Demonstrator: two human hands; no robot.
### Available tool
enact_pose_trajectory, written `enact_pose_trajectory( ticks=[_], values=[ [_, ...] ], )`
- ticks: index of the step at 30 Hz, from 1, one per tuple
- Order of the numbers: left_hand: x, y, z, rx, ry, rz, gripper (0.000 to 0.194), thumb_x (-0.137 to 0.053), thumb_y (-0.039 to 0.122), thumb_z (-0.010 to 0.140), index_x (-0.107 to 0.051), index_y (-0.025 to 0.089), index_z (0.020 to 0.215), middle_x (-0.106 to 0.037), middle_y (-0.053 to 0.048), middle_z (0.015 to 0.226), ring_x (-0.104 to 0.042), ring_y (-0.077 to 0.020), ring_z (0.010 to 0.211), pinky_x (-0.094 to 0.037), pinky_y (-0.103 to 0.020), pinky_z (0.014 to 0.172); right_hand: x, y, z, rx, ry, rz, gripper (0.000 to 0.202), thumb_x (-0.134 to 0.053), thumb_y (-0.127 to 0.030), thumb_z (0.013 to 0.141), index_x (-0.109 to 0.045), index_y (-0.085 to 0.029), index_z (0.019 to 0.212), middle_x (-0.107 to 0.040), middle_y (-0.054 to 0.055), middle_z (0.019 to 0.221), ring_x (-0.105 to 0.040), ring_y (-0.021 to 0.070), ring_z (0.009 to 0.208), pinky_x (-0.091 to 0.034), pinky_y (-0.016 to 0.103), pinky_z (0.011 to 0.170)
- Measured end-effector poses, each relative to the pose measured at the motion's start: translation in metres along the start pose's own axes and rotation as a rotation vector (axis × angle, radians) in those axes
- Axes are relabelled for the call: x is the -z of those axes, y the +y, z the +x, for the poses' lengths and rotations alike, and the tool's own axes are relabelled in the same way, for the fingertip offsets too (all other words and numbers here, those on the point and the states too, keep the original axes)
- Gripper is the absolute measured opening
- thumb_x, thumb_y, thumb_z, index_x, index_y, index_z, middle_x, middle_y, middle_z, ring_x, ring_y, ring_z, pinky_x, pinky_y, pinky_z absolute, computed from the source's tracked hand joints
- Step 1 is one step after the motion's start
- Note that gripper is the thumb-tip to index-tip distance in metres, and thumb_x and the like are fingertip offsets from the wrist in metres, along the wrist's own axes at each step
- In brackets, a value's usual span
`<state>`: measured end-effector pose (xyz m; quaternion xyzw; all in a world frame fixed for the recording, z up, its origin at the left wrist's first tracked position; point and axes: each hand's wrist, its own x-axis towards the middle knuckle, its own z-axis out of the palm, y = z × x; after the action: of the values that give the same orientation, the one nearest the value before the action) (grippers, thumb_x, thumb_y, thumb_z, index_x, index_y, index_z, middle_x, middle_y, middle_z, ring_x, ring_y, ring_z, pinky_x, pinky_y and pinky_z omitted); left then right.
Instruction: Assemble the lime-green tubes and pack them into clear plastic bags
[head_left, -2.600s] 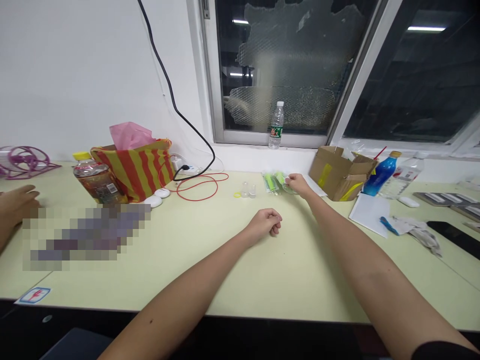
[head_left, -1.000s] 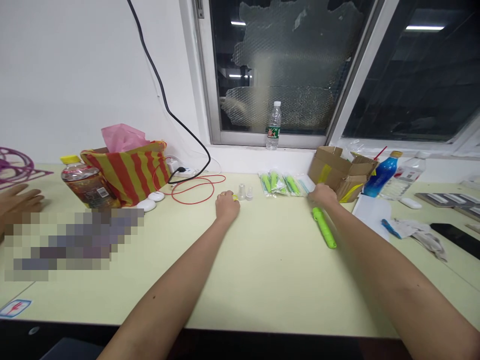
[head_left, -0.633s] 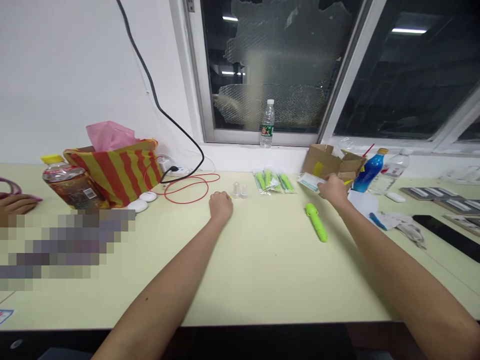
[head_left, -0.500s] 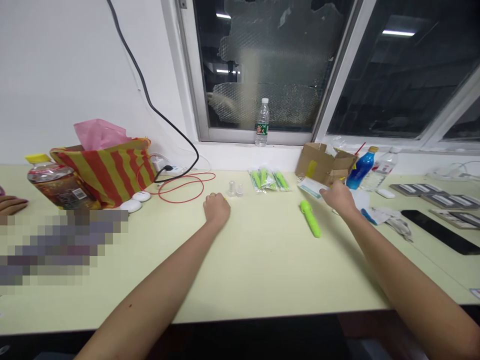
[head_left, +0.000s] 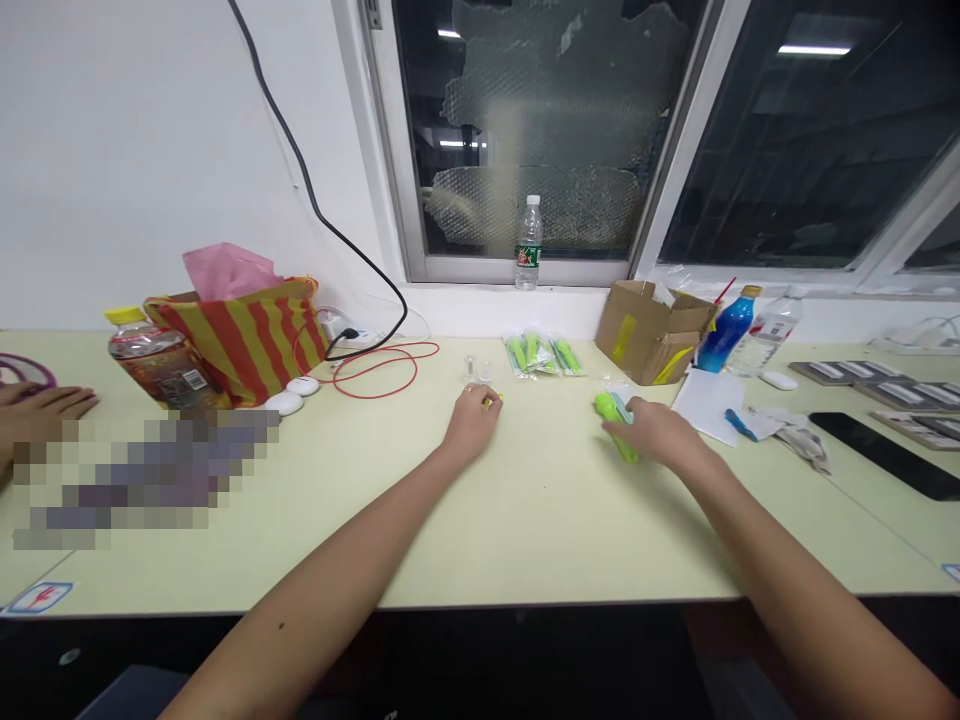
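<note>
My left hand [head_left: 472, 422] rests closed on the table, with a bit of something small and yellow [head_left: 495, 401] showing at its fingertips; its kind cannot be made out. Just behind it stand two small clear plastic pieces [head_left: 486, 371]. My right hand [head_left: 664, 432], slightly blurred, grips a clear packet with a teal-and-white printed label [head_left: 622, 398]. Under and beside that packet lies a lime-green stick with a rounded head [head_left: 604, 404], partly covered by the fingers. Several similar green sticks in clear wrappers [head_left: 534, 352] lie farther back, near the wall.
An open cardboard box [head_left: 645, 330] stands at back right, beside a blue bottle [head_left: 726, 330] and a white sheet [head_left: 707, 405]. Left are a striped bag [head_left: 247, 345], a drink bottle [head_left: 161, 360] and a red cable [head_left: 375, 375]. Another person's hand [head_left: 45, 415] rests at far left.
My right hand has brought the packet from near the box toward me and left, over the green stick. My left hand has shifted right, and the yellow bit shows more. The view has moved slightly.
</note>
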<state>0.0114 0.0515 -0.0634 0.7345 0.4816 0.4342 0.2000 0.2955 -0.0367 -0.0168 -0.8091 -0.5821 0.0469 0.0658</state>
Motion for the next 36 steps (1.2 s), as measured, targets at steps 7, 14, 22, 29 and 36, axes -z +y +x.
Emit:
enact_pose_trajectory(
  ticks=[7,14,22,29,36],
  values=[
    [0.009,0.008,0.001,-0.081,0.05,-0.123,0.015,-0.057,0.027,0.086,-0.056,0.02,0.099,-0.059,-0.005,0.105,-0.058,-0.0157,0.091,-0.049,-0.03,0.079,-0.015,-0.043,0.021,0.125,-0.114,0.186,0.046,-0.065,-0.023,0.071,-0.056,-0.014,0.116,-0.067,0.017,0.102,-0.064,0.0277,0.086,-0.044,0.031,0.064],
    [0.004,0.018,-0.003,-0.035,0.083,-0.365,0.026,-0.057,0.033,0.087,-0.053,0.021,0.109,-0.06,-0.006,0.106,-0.06,-0.016,0.092,-0.051,-0.029,0.076,-0.021,-0.095,0.013,0.305,-0.305,0.894,0.011,-0.051,-0.022,0.073,-0.058,-0.017,0.079,-0.067,0.007,0.074,-0.064,0.0198,0.069,-0.045,0.028,0.062],
    [0.004,0.023,-0.002,0.018,-0.057,-0.519,0.029,-0.06,0.034,0.084,-0.058,0.02,0.11,-0.061,-0.008,0.113,-0.062,-0.0156,0.089,-0.053,-0.027,0.069,-0.041,-0.086,-0.001,0.462,0.009,0.73,0.013,-0.049,-0.023,0.071,-0.046,-0.022,0.083,-0.057,-0.001,0.073,-0.052,0.0176,0.067,-0.034,0.027,0.058],
    [-0.001,0.026,-0.013,-0.052,-0.217,-0.477,0.04,-0.06,0.037,0.086,-0.06,0.021,0.122,-0.064,-0.01,0.117,-0.063,-0.0178,0.094,-0.053,-0.029,0.077,-0.043,-0.069,0.0,0.523,0.097,0.531,0.016,-0.049,-0.019,0.071,-0.041,-0.022,0.085,-0.055,0.001,0.078,-0.049,0.0189,0.072,-0.032,0.027,0.062],
    [-0.003,0.031,-0.019,-0.076,-0.245,-0.427,0.043,-0.059,0.042,0.087,-0.059,0.022,0.126,-0.066,-0.008,0.111,-0.063,-0.0183,0.094,-0.053,-0.03,0.077,-0.037,-0.067,-0.003,0.621,0.088,0.475,0.019,-0.046,-0.01,0.066,-0.047,-0.022,0.081,-0.055,0.0,0.072,-0.049,0.0181,0.069,-0.03,0.027,0.062]
  ],
)
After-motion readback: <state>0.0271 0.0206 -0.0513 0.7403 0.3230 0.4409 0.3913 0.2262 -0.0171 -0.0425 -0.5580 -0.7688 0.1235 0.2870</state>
